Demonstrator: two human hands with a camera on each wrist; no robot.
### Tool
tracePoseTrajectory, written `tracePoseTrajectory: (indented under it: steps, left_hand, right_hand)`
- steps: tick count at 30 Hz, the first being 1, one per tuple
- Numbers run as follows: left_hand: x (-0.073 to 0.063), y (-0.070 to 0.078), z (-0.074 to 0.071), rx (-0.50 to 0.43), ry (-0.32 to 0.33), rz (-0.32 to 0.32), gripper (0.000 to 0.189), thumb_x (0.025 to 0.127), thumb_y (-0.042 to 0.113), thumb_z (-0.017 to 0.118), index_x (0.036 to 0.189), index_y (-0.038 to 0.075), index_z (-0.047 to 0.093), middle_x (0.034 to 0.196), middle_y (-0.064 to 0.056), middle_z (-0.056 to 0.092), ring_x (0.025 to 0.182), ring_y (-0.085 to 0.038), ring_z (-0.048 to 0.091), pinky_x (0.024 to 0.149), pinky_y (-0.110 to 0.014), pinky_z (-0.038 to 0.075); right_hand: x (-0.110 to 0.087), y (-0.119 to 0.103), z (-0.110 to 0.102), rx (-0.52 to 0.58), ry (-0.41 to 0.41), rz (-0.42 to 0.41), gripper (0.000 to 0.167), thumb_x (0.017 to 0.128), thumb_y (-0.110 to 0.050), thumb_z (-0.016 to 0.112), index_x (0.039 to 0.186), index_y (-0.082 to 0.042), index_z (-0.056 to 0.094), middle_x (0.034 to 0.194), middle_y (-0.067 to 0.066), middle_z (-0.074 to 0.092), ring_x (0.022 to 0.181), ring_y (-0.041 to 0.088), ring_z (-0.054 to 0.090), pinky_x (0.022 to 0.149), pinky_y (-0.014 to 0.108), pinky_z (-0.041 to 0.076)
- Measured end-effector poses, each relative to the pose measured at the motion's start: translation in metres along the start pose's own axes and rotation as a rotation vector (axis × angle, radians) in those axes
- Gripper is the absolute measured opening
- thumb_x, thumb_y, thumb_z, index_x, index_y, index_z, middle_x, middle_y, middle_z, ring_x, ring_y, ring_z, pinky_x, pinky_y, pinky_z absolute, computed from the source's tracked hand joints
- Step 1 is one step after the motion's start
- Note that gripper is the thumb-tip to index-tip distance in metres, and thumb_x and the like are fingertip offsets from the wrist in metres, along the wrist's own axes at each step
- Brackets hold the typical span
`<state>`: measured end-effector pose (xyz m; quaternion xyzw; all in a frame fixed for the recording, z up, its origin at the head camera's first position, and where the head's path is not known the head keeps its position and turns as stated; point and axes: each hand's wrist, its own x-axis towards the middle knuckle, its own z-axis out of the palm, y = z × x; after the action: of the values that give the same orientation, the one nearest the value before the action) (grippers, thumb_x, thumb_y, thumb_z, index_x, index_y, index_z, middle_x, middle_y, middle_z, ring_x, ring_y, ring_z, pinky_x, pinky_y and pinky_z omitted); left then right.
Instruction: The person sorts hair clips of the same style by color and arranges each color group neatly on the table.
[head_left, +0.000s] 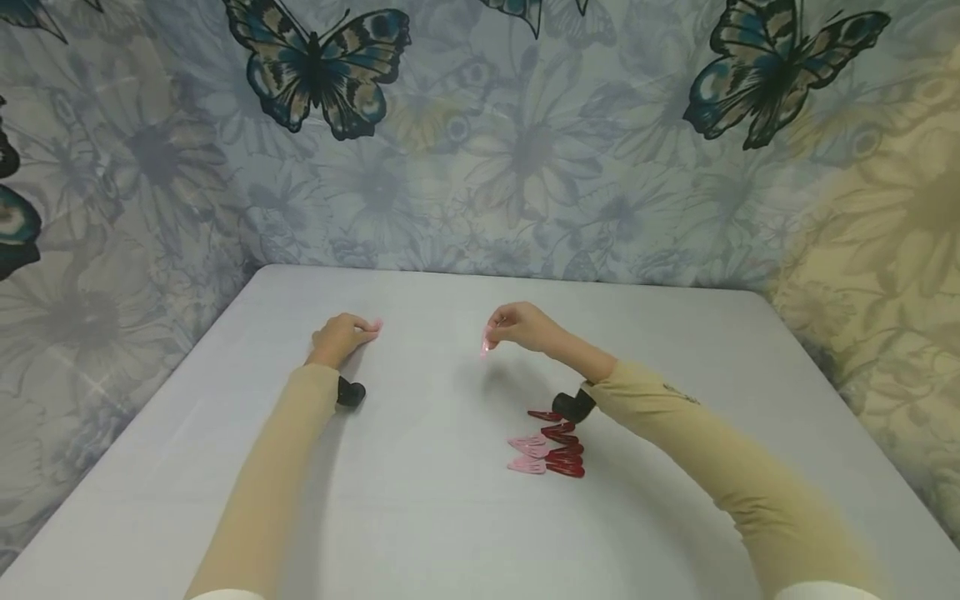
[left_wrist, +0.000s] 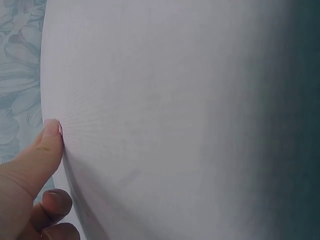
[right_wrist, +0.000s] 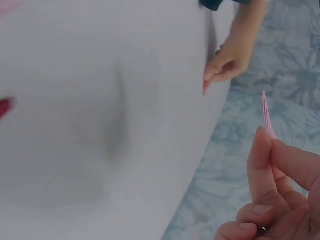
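Near the far left part of the white table, my left hand (head_left: pixel 337 337) pinches a pink hair clip (head_left: pixel 377 325) between thumb and fingers. In the left wrist view the thumb hides nearly all of that clip. My right hand (head_left: pixel 525 325) is raised over the tabletop and pinches another pink snap hair clip (right_wrist: pixel 267 115), its narrow end sticking out beyond the fingertips. Below the right wrist lie two pink hair clips (head_left: pixel 527 465) beside several red hair clips (head_left: pixel 565 470). Darker red clips (head_left: pixel 543 415) lie at the far end of this group.
The white table (head_left: pixel 420 517) reaches to a wall cloth (head_left: pixel 525 167) printed with flowers and butterflies. Black wrist cameras (head_left: pixel 351 392) sit on both sleeves. The one on the right wrist hangs close above the clips and partly covers them.
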<state>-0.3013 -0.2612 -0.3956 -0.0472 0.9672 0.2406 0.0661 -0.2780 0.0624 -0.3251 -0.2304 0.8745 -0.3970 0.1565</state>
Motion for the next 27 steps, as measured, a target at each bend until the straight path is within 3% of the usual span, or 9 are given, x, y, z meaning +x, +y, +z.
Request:
tracePoseTrajectory:
  steps: [3, 8, 13, 16, 20, 23, 27]
  left_hand:
    - [0.000, 0.002, -0.001, -0.007, 0.010, -0.001, 0.043, 0.097, 0.040, 0.057, 0.124, 0.008, 0.065, 0.147, -0.023, 0.046, 0.136, -0.046, 0.040, 0.106, -0.061, 0.030]
    - [-0.002, 0.005, -0.002, -0.018, -0.007, -0.009, 0.043, 0.097, 0.041, 0.056, 0.125, 0.008, 0.065, 0.148, -0.023, 0.045, 0.137, -0.046, 0.040, 0.106, -0.061, 0.030]
    - [-0.001, 0.004, -0.001, -0.003, -0.013, -0.040, 0.044, 0.098, 0.042, 0.055, 0.126, 0.010, 0.064, 0.148, -0.022, 0.045, 0.136, -0.045, 0.040, 0.107, -0.060, 0.031]
    - [0.003, 0.004, 0.000, 0.004, -0.012, -0.043, 0.045, 0.098, 0.043, 0.055, 0.126, 0.010, 0.064, 0.148, -0.022, 0.045, 0.136, -0.044, 0.041, 0.107, -0.060, 0.031]
    - [0.005, 0.007, 0.001, -0.016, -0.010, -0.026, 0.044, 0.097, 0.043, 0.055, 0.125, 0.010, 0.065, 0.149, -0.021, 0.045, 0.137, -0.044, 0.041, 0.108, -0.062, 0.029]
    - [0.004, 0.006, -0.001, -0.038, -0.004, -0.034, 0.042, 0.097, 0.042, 0.056, 0.123, 0.009, 0.067, 0.149, -0.020, 0.046, 0.139, -0.043, 0.039, 0.110, -0.065, 0.024]
    - [-0.001, 0.001, 0.000, -0.061, 0.015, -0.043, 0.040, 0.097, 0.039, 0.058, 0.122, 0.010, 0.067, 0.148, -0.021, 0.046, 0.139, -0.045, 0.038, 0.110, -0.069, 0.020]
  right_hand:
    - [0.023, -0.012, 0.009, 0.007, 0.025, 0.005, 0.015, 0.096, -0.013, 0.059, 0.094, 0.001, 0.065, 0.096, 0.017, 0.074, 0.100, 0.028, 0.068, 0.094, 0.038, 0.050]
    - [0.058, -0.025, 0.030, -0.038, 0.073, -0.002, 0.016, 0.096, -0.014, 0.061, 0.094, 0.000, 0.068, 0.096, 0.015, 0.075, 0.100, 0.023, 0.067, 0.082, 0.025, 0.046]
    - [0.094, -0.032, 0.054, -0.099, 0.100, 0.015, 0.016, 0.095, -0.015, 0.061, 0.098, -0.004, 0.071, 0.092, 0.007, 0.077, 0.097, 0.018, 0.067, 0.082, 0.028, 0.049]
    - [0.150, 0.007, 0.074, -0.087, 0.137, -0.001, 0.011, 0.092, -0.020, 0.065, 0.093, -0.013, 0.074, 0.080, -0.005, 0.077, 0.087, 0.010, 0.067, 0.077, 0.028, 0.050]
    - [0.237, 0.082, 0.101, -0.053, 0.188, -0.020, 0.006, 0.086, -0.025, 0.072, 0.084, -0.019, 0.075, 0.070, -0.010, 0.074, 0.076, 0.006, 0.063, 0.067, 0.025, 0.046]
    - [0.270, 0.101, 0.118, -0.057, 0.164, 0.062, 0.010, 0.088, -0.025, 0.072, 0.093, -0.018, 0.076, 0.081, -0.005, 0.077, 0.085, 0.010, 0.065, 0.076, 0.028, 0.049]
    - [0.304, 0.127, 0.151, -0.085, 0.181, 0.077, 0.011, 0.088, -0.026, 0.072, 0.091, -0.016, 0.076, 0.080, -0.004, 0.075, 0.080, 0.012, 0.062, 0.074, 0.027, 0.050]
